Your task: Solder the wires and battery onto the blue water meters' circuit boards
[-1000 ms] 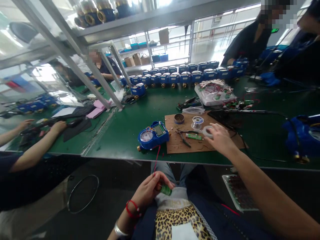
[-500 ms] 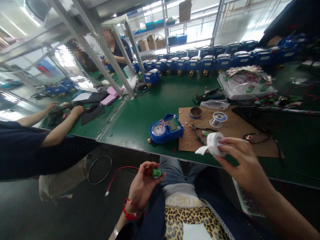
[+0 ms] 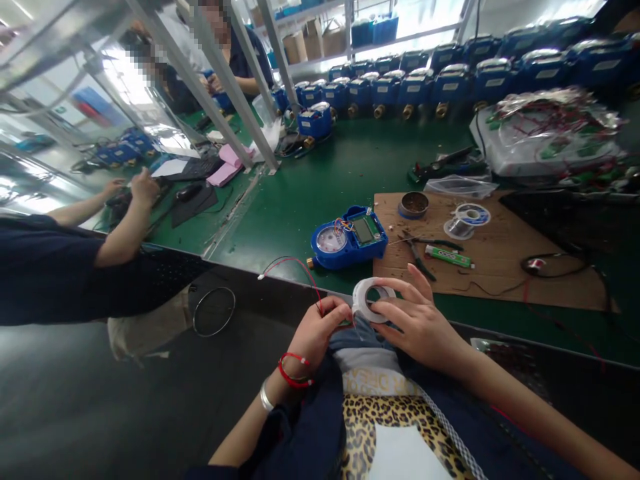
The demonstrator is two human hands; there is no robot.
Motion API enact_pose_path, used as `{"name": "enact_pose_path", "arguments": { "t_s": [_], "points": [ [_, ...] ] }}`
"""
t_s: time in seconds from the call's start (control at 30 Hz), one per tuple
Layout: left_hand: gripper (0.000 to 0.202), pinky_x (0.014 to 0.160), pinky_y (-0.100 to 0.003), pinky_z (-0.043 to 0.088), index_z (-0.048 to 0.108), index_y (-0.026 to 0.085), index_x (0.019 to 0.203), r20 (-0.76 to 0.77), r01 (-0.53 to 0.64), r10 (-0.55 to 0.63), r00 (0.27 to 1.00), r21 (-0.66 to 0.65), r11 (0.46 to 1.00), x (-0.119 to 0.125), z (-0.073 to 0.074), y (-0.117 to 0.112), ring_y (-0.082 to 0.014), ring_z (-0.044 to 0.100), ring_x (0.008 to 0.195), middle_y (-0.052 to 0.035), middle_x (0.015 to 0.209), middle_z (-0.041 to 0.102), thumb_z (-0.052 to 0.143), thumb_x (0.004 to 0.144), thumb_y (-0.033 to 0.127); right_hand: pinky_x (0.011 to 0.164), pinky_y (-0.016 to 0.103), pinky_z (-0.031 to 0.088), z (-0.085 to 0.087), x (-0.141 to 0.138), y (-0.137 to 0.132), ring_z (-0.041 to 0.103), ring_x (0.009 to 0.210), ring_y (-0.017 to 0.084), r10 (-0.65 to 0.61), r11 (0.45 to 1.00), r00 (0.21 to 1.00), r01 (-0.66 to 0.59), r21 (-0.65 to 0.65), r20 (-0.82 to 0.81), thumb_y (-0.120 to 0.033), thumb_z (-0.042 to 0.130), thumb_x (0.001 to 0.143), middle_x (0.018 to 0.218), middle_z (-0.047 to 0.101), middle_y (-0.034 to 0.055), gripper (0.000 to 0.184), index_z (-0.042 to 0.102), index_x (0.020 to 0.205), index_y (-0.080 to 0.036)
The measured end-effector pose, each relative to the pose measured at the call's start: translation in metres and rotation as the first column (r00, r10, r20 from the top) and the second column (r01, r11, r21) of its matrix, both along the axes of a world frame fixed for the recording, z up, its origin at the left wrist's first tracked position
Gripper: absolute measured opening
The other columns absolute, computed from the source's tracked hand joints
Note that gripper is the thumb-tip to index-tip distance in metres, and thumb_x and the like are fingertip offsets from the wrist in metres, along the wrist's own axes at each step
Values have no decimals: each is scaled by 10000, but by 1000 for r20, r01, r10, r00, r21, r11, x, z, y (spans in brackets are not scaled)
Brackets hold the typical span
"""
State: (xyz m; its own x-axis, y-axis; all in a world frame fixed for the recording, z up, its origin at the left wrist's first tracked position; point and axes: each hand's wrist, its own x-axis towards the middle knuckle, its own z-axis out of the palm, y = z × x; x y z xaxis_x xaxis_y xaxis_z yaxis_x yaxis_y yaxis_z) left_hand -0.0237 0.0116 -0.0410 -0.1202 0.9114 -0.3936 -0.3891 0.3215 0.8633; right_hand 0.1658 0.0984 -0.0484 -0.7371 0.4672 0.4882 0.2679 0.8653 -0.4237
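Note:
My left hand (image 3: 320,333) is closed on a small green battery, mostly hidden by the fingers. From it a red and black wire lead (image 3: 295,261) arcs up, its white plug lying over the table's front edge. In my right hand (image 3: 410,320) is a roll of white tape (image 3: 363,300), gripped with fingers through its core. The roll meets the fingertips of my left hand, above my lap. Just beyond, on the table, lies a blue water meter (image 3: 347,240) with its display and wiring exposed.
A cardboard sheet (image 3: 505,267) bears pliers (image 3: 417,257), a green-and-white stick-like item (image 3: 450,257), a solder spool (image 3: 467,221) and a round tin (image 3: 413,205). Bagged circuit boards (image 3: 550,133) lie at back right. Several blue meters (image 3: 417,87) line the back. A co-worker's arm (image 3: 123,233) is at left.
My right hand has brought the tape roll left and down to my left hand. The left hand has moved right, and the wire lead now arcs upward. The view has shifted.

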Motion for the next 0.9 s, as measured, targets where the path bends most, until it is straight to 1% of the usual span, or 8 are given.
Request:
{"name": "enact_pose_path", "arguments": {
  "t_s": [0.17, 0.3, 0.4, 0.47, 0.53, 0.67, 0.77, 0.9],
  "points": [
    [335, 731, -270, 436, 628, 118, 760, -64, 4, -6, 998, -39, 999, 0, -6, 2, -144, 550, 718, -37, 745, 604, 744, 743, 432, 1186, 605, 59, -1, -4, 4, 521, 1258, 250, 22, 1000, 1000, -22, 7, 13, -267, 618, 879, 996, 740, 15, 121, 622, 999, -248],
    [364, 662, -240, 391, 595, 118, 692, -54, 4, -6, 999, -37, 999, 0, -7, 3, -118, 505, 648, -23, 674, 584, 782, 698, 431, 1181, 599, 117, -4, -7, 4, 542, 1230, 257, -15, 998, 1000, 14, -54, -19, -288, 624, 871, 1016, 730, 49, 94, 625, 955, -246],
    [377, 615, -223, 348, 572, 120, 690, -68, 63, -66, 995, -39, 997, 3, -6, 3, -90, 454, 609, 2, 653, 547, 791, 690, 427, 1176, 596, 136, -10, -10, 2, 590, 1146, 254, -91, 986, 993, 79, -147, -77, -304, 602, 887, 1075, 702, 87, 119, 595, 971, -220],
    [399, 604, -218, 335, 553, 122, 686, -55, 143, -147, 988, -67, 987, 6, -6, 4, -82, 437, 600, 12, 648, 527, 800, 673, 436, 1167, 588, 173, -14, -12, -1, 601, 1096, 242, -139, 962, 985, 109, -250, -105, -292, 551, 914, 1064, 683, 90, 135, 569, 1016, -205],
    [435, 603, -217, 333, 529, 128, 675, -19, 203, -206, 978, -95, 975, 10, -6, 5, -79, 428, 597, 19, 646, 516, 812, 644, 457, 1143, 553, 256, -17, -14, -6, 587, 1077, 226, -167, 923, 979, 115, -368, -113, -274, 469, 948, 1037, 655, 85, 156, 545, 1058, -195],
    [457, 605, -217, 331, 525, 131, 681, -24, 243, -248, 969, -115, 963, 16, -5, 9, -81, 426, 604, 22, 654, 508, 814, 624, 480, 997, 407, 443, -14, -13, -13, 544, 1077, 202, -183, 819, 977, 88, -567, -112, -287, 327, 990, 1062, 594, 93, 243, 520, 1105, -193],
    [442, 595, -215, 318, 527, 131, 689, -46, 269, -276, 960, -120, 955, 17, -6, 12, -80, 419, 600, 24, 650, 498, 797, 652, 479, 888, 343, 482, -10, -10, -13, 558, 996, 196, -168, 766, 979, 55, -640, -116, -345, 328, 990, 1030, 584, 87, 259, 517, 1077, -191],
    [343, 637, -212, 372, 599, 125, 776, -52, 279, -282, 958, -67, 958, 13, -9, 11, -96, 475, 671, -4, 738, 548, 792, 696, 398, 771, 291, 484, -10, -5, -9, 579, 861, 176, -288, 736, 954, 163, -657, -86, -383, 441, 956, 968, 600, 63, 224, 527, 1040, -193]
  ]
}}
